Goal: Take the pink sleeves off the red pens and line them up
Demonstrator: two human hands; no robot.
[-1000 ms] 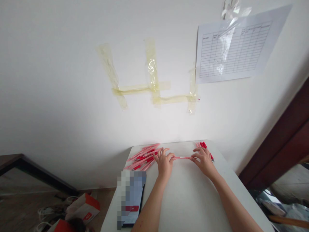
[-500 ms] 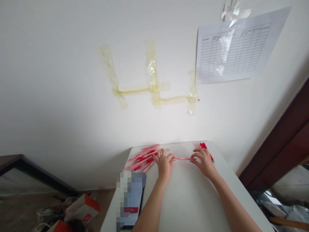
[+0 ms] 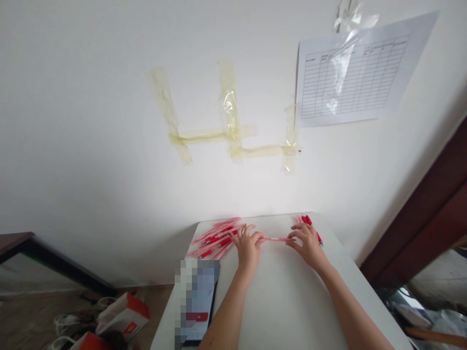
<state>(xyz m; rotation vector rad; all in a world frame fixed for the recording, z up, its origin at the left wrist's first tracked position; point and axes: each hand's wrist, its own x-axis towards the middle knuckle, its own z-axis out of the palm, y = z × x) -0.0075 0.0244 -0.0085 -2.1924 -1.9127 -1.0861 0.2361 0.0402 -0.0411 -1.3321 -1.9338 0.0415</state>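
Observation:
A slim pink pen (image 3: pixel 275 239) with a small pale mark is stretched level between my hands, just above the table or on it; I cannot tell which. My left hand (image 3: pixel 248 245) pinches its left end, the other fingers spread. At the right end, the thumb and fingertips of my right hand (image 3: pixel 305 243) pinch it. Both tips are hidden by my fingers. Beside my left hand lies a loose pile of pink and red pens (image 3: pixel 215 238). A smaller group of red and pink pens (image 3: pixel 307 221) lies behind my right hand, partly covered by it.
The white table (image 3: pixel 292 301) stands against a wall with yellowed tape (image 3: pixel 229 107) and a printed sheet (image 3: pixel 350 80). A phone (image 3: pixel 202 301), partly blurred out, lies at the left edge. Red-and-white boxes (image 3: pixel 126 313) are on the floor at lower left.
Almost nothing differs. Both hands keep their pinch on the pink pen, and the view has shifted very slightly.

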